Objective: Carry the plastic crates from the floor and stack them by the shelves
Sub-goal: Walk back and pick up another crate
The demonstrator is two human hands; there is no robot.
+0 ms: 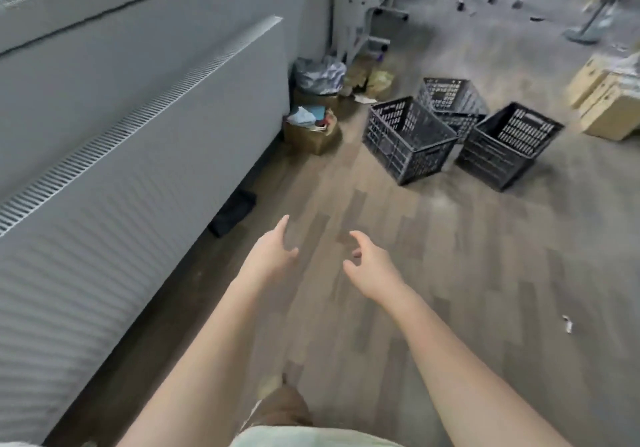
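Both empty hands reach toward three empty crates.

We see 2 bare forearms with no sleeves, watch or rings, ending in our left hand and right hand. Below them sits a pale green shirt hem and a brown trouser leg.

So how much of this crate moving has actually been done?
Nothing looks done in this view: three black plastic crates sit grouped on the floor, the nearest, one to its right and one behind. No finished stack shows. In hand: nothing; the left hand and right hand reach forward, open and empty, well short of them. Left: carrying and stacking all three.
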